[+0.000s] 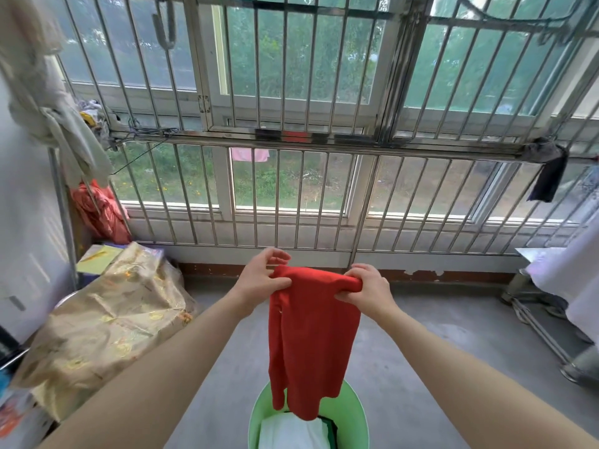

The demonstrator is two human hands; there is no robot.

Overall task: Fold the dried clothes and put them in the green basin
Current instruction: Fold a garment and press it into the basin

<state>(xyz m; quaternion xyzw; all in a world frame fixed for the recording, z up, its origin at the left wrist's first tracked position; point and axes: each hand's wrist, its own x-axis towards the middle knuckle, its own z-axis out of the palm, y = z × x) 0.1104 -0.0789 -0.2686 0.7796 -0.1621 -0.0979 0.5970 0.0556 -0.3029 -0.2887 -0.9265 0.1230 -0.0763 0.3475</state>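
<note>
A red garment (311, 338) hangs doubled over in front of me, its lower end dangling into the green basin (356, 413) on the floor. My right hand (368, 288) grips its top right corner in a fist. My left hand (262, 278) pinches the top left corner with thumb and fingers, the other fingers loosely spread. Folded white and dark green clothes (291, 432) lie inside the basin.
A barred window (291, 176) fills the wall ahead. A gold-patterned cloth (103, 322) covers a pile at the left, with a red bag (100, 212) behind it. A dark cloth (547, 176) hangs on the bars at right. A metal rack base (538, 328) stands at right.
</note>
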